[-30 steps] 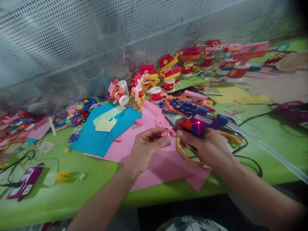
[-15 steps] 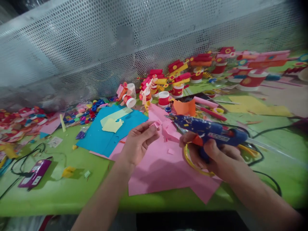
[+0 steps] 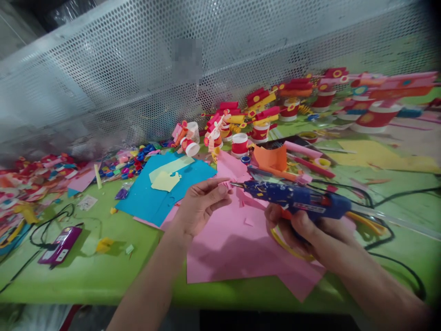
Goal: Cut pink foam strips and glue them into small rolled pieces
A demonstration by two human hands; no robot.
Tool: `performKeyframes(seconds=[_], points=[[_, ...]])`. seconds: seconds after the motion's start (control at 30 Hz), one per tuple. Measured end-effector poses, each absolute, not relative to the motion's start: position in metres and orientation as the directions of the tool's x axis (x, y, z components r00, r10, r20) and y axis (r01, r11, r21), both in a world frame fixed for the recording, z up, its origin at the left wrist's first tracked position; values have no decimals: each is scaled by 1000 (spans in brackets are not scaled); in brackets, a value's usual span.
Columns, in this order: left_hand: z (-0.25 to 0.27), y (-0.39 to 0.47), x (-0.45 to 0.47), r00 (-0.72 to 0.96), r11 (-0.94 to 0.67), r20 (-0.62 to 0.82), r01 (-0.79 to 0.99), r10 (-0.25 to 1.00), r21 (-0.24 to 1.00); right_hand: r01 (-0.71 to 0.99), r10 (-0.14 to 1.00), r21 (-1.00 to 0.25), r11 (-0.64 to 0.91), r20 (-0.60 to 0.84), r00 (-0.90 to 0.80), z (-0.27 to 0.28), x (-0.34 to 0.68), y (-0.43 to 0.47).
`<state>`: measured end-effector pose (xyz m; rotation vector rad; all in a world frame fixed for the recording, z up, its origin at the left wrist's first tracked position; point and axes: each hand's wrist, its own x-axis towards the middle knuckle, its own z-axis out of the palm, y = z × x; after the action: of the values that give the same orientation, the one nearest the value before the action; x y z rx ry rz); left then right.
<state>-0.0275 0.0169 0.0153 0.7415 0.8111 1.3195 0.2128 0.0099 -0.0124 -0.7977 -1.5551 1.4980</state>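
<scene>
A small piece of pink paper (image 3: 225, 184) is pinched between the thumb and fingers of my left hand (image 3: 203, 202). My right hand (image 3: 306, 230) is wrapped round the handle of a blue hot glue gun (image 3: 299, 196), whose nozzle points left and meets or nearly meets the pink piece. Out of the gun's back runs a clear glue stick (image 3: 392, 217). Yellow-handled scissors (image 3: 289, 246) also hang at the fingers of my right hand, partly hidden. Beneath both hands lies a large pink paper sheet (image 3: 227, 253) with small pink scraps on it.
Blue sheets (image 3: 138, 193) with pale yellow scraps lie to the left. A purple power strip (image 3: 61, 246) and cables sit at the front left. Red-and-white paper cup models (image 3: 260, 131) line the back by a perforated metal panel (image 3: 138, 69). A curled orange paper (image 3: 270, 158) stands mid-table.
The glue gun has come left and slightly down, bringing its nozzle to the pink piece in my left hand. The whole view has shifted slightly.
</scene>
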Motion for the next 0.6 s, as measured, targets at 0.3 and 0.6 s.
performKeyframes(seconds=[0.3, 0.6], points=[[19, 15, -26, 40, 128, -124, -480, 992, 868, -54, 855, -989, 136, 145, -497, -19, 218, 16], [19, 14, -25, 54, 128, -116, -436, 992, 891, -24, 893, -999, 31, 38, -448, -11, 214, 11]])
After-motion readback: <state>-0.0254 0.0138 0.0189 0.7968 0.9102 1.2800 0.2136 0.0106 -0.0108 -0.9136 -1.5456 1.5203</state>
